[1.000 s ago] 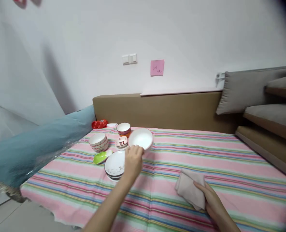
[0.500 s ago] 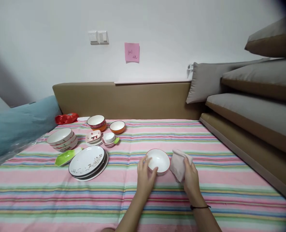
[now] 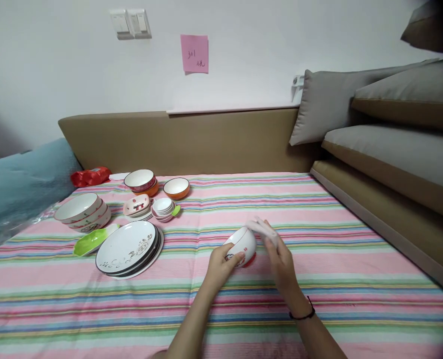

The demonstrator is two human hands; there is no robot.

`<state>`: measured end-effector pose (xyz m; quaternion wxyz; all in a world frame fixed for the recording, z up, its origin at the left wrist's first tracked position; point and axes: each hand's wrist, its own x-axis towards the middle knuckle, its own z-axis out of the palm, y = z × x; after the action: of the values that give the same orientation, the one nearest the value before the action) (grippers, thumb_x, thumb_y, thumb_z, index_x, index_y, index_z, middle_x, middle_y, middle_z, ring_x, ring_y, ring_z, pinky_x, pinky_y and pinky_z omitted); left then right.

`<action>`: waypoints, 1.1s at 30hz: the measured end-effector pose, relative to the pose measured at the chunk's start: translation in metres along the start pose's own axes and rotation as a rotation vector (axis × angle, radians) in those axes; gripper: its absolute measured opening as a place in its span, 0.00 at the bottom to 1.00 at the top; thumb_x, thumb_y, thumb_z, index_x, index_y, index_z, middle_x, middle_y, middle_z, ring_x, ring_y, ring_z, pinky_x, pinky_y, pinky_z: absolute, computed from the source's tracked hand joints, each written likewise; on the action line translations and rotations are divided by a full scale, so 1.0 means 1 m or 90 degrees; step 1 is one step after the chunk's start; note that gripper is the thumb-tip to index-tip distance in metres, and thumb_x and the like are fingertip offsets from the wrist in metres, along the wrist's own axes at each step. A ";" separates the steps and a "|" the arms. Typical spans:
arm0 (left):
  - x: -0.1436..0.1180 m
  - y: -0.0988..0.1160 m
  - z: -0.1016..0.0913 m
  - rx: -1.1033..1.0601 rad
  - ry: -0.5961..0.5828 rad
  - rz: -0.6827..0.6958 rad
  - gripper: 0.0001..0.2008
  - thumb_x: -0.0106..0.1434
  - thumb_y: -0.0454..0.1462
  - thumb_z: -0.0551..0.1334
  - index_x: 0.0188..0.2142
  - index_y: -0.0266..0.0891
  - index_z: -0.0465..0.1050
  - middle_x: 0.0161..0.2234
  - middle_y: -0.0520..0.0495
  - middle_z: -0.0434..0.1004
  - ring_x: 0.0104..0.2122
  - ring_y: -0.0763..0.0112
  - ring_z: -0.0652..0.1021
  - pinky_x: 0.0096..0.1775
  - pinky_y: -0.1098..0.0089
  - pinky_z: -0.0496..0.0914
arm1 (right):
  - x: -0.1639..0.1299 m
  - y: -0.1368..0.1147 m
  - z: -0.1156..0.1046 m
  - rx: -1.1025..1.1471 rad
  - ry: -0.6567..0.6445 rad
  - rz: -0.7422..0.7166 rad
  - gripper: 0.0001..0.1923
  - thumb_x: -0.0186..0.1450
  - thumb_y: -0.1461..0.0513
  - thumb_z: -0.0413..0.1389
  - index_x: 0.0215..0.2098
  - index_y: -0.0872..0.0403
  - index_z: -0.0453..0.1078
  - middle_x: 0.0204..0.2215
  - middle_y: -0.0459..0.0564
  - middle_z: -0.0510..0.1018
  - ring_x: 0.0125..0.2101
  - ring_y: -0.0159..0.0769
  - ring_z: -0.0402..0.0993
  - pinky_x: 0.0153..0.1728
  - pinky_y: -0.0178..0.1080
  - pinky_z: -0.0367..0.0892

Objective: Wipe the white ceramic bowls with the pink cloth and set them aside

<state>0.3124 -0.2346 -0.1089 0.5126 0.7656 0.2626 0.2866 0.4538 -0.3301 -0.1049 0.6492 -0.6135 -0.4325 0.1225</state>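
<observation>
A white bowl with a red rim and a small printed pattern is tilted onto its side, its opening turned to the left. My left hand grips it, thumb on the outer wall and fingers partly hidden by the bowl. In my right hand is a folded pale cloth, held at the bowl's upper right edge. Whether the cloth touches the rim is hard to make out.
At left stand a stack of plates, a green dish, patterned bowls, small dishes and an orange bowl. Stacked cushions line the right side. A striped cloth covers the surface.
My left hand has closed on the bowl and tipped it from upright onto its side. My right hand has brought the cloth left and up to the bowl. The view has shifted slightly.
</observation>
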 end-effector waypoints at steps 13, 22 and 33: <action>0.003 0.001 0.006 -0.400 0.136 -0.143 0.23 0.51 0.54 0.64 0.20 0.34 0.70 0.20 0.51 0.67 0.22 0.75 0.63 0.28 0.72 0.59 | -0.011 0.000 0.017 -0.151 -0.180 -0.158 0.23 0.67 0.56 0.47 0.61 0.46 0.60 0.63 0.45 0.60 0.66 0.46 0.44 0.64 0.57 0.42; 0.005 -0.002 0.007 -0.372 0.173 -0.164 0.27 0.51 0.58 0.62 0.19 0.34 0.69 0.18 0.52 0.63 0.21 0.77 0.61 0.26 0.73 0.57 | 0.006 0.002 -0.016 0.019 0.274 0.319 0.30 0.62 0.42 0.47 0.39 0.59 0.73 0.36 0.54 0.78 0.38 0.45 0.72 0.38 0.42 0.66; 0.005 0.000 0.011 -0.371 0.175 -0.166 0.27 0.51 0.58 0.62 0.20 0.34 0.71 0.18 0.52 0.65 0.20 0.76 0.62 0.25 0.73 0.57 | -0.008 -0.007 0.006 -0.155 -0.057 -0.074 0.21 0.68 0.52 0.46 0.54 0.50 0.68 0.54 0.55 0.68 0.55 0.46 0.62 0.56 0.52 0.59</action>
<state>0.3233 -0.2378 -0.1115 0.7016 0.5015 0.3321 0.3821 0.4424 -0.3330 -0.1025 0.5561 -0.6556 -0.5075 0.0588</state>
